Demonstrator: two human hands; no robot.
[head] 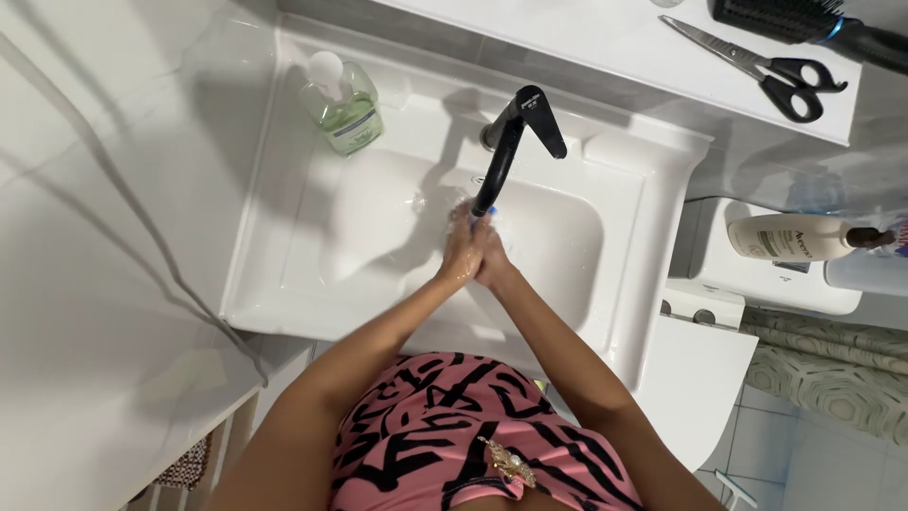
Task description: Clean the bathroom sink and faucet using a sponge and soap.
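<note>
White marble-look walls and a pale bench (95,312) frame a bathroom corner seen from above. Largest in view is the white rectangular ceramic washbasin (284,255), its bowl wet and glistening around the drain side. Right of it stands a white toilet cistern (747,274) with a cream pump bottle of lotion (790,237) lying on its side on top. Behind the basin runs a white shelf (605,38) carrying a black hairbrush (804,19) and black-handled steel scissors (757,66), the scissors close to the shelf's front edge.

Over the bowl reaches the matte black single-lever tap (506,151), its spout ending just above the hands. At the basin's back left corner stands a clear pump bottle of green liquid soap (345,109), upright and well apart from the hands.

The left hand (461,251) and right hand (492,260) are pressed together palm to palm directly under the spout, fingers extended rather than curled; neither grip holds anything, each only touching the other. Water shows faintly around them.

Risks, as I judge them: with the hands so near the spout, water could bounce off them onto the basin rim and pink patterned top (454,426). Wet, soapy fingers could slip on the tap lever. A raised elbow or a reach towards the shelf might knock the scissors down into the bowl.
</note>
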